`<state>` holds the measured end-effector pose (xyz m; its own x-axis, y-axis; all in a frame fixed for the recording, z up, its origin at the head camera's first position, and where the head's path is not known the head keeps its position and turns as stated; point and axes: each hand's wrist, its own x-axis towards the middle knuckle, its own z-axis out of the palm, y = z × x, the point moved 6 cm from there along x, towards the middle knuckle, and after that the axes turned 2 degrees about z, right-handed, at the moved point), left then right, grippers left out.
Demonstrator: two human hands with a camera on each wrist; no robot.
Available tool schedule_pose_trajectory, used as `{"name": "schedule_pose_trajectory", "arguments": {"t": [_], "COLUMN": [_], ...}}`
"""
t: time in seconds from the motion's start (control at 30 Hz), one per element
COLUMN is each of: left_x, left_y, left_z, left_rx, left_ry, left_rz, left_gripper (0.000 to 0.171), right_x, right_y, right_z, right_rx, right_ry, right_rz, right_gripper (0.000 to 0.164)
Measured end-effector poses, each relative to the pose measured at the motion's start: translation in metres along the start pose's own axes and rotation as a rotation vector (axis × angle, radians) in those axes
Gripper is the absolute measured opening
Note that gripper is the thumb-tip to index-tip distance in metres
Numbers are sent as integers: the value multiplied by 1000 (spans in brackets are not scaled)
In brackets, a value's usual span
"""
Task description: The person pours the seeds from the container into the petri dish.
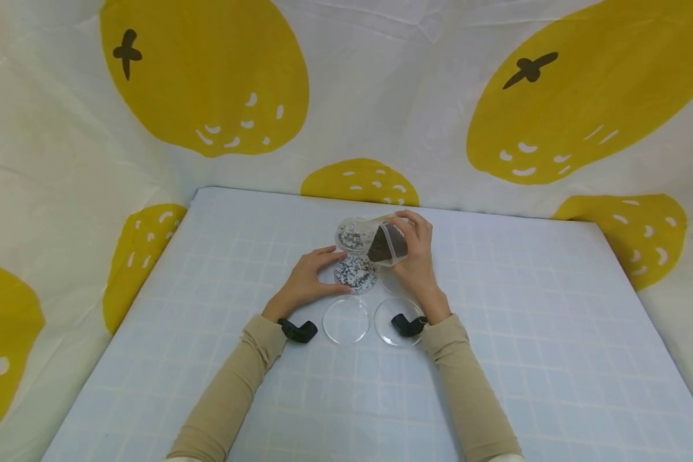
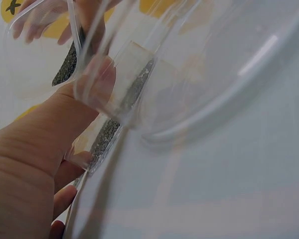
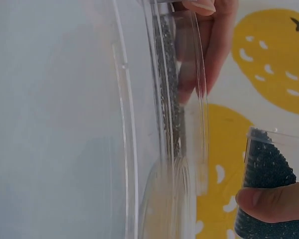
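My left hand (image 1: 305, 277) holds a clear round dish (image 1: 355, 274) of mixed black and white grains between thumb and fingers. My right hand (image 1: 418, 260) grips a clear plastic tub (image 1: 388, 245) from its far right side. The tub is tilted over toward the left, and dark grains (image 3: 269, 169) have slid against one wall of it. Just behind the held dish stands a second dish (image 1: 349, 237) of black and white grains, partly covered by the tub. In the left wrist view the thumb (image 2: 102, 74) lies against the dish wall.
Nearer to me, two clear dishes with no grains, a left one (image 1: 346, 321) and a right one (image 1: 388, 324), stand side by side. Another clear dish (image 1: 389, 282) is partly hidden under my right hand. A lemon-print cloth (image 1: 381, 115) hangs behind the table (image 1: 525, 321).
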<state>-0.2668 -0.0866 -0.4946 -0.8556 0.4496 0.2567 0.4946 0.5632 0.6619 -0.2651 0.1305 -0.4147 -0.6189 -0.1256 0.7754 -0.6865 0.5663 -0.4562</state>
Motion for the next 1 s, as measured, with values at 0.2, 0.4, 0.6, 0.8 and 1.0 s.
{"name": "schedule_pose_trajectory", "arguments": {"t": [0.2, 0.4, 0.6, 0.8, 1.0], "left_x": [0, 0, 0, 0, 0], "left_y": [1, 2, 2, 2, 2], "left_z": [-1, -1, -1, -1, -1], "left_rx": [-7, -3, -2, 0, -4], "left_ry": [-1, -1, 3, 6, 4], "left_rz": [0, 4, 7, 13, 13], "left_gripper": [79, 79, 78, 79, 80], "right_x": [0, 0, 0, 1, 1], "right_y": [0, -1, -1, 0, 3], "right_z": [-1, -1, -1, -1, -3], "right_rx": [-7, 12, 20, 2, 23], "right_ry": [-2, -14, -13, -6, 2], "right_rz": [-3, 3, 7, 3, 26], "right_gripper": [65, 66, 66, 69, 80]}}
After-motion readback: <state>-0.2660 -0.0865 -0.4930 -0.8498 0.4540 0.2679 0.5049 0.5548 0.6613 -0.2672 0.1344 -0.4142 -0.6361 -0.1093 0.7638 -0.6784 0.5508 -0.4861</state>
